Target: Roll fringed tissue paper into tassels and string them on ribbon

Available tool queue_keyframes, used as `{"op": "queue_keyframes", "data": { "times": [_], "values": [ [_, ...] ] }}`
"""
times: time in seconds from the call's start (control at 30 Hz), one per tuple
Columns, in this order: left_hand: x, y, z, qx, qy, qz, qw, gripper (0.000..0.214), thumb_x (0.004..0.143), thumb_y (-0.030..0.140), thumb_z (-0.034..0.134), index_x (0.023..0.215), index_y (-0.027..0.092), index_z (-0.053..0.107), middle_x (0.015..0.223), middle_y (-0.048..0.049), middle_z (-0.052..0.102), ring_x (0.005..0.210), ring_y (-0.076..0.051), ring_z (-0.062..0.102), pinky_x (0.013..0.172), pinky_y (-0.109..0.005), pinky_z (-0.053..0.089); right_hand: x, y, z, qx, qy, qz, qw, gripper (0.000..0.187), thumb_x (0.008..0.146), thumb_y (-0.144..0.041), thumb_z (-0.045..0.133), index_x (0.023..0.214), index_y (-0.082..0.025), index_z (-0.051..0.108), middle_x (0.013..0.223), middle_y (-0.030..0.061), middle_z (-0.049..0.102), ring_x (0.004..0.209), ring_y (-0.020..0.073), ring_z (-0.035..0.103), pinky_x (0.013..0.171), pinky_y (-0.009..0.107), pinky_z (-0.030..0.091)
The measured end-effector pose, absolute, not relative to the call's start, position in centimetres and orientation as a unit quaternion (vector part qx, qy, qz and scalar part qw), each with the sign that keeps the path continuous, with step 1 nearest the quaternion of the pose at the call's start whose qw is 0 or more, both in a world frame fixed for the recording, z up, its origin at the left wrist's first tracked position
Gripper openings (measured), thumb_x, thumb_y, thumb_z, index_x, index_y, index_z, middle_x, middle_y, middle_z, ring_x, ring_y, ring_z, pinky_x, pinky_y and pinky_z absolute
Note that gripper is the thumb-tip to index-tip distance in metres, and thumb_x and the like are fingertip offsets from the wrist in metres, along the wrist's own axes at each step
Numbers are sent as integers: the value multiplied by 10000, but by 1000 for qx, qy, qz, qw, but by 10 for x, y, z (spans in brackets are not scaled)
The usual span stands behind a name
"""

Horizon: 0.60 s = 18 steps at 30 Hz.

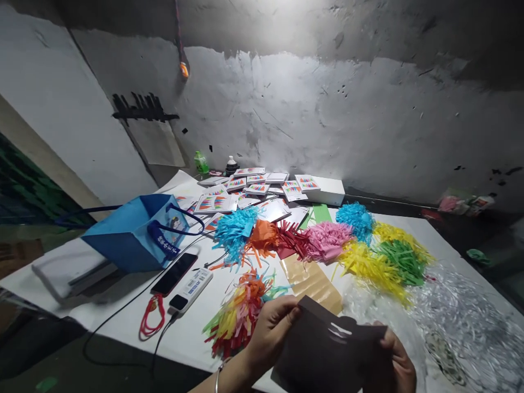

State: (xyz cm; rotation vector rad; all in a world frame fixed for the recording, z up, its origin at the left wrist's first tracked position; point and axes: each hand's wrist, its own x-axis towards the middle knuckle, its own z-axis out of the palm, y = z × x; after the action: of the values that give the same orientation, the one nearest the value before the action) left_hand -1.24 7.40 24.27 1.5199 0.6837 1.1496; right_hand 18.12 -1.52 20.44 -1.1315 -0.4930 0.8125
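Note:
A dark brown card [327, 349] is held between both hands at the bottom of the view. My left hand [272, 330] pinches its upper left edge with thumb and fingers closed. My right hand [395, 363] grips its right edge, the fingers curled behind it. Just left of my left hand lies a bundle of mixed coloured paper strips [237, 314]. A tan sheet [311, 281] lies on the white table cover [188, 333] beyond the card.
Heaps of cut paper strips in blue [235, 232], orange, red, pink [327, 240], yellow [370, 267] and green cross the table. Stacked printed cards [256, 188] sit behind. At left are a blue paper bag [131, 234], a phone [174, 273] and a power bank [191, 289]. Clear plastic wrappers [458, 322] lie right.

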Motion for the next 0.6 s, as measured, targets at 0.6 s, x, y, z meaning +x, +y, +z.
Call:
{"op": "queue_keyframes", "data": {
  "times": [0.6],
  "values": [
    [-27, 104, 241, 685, 227, 500, 479, 165, 932, 244, 619, 1035, 213, 743, 892, -73, 773, 781, -185, 716, 684, -227, 557, 206, 1, 225, -478, -426, 422, 642, 403, 854, -365, 681, 1247, -298, 620, 981, 47, 699, 868, 192, 666, 794, 308, 543]
  ]
}}
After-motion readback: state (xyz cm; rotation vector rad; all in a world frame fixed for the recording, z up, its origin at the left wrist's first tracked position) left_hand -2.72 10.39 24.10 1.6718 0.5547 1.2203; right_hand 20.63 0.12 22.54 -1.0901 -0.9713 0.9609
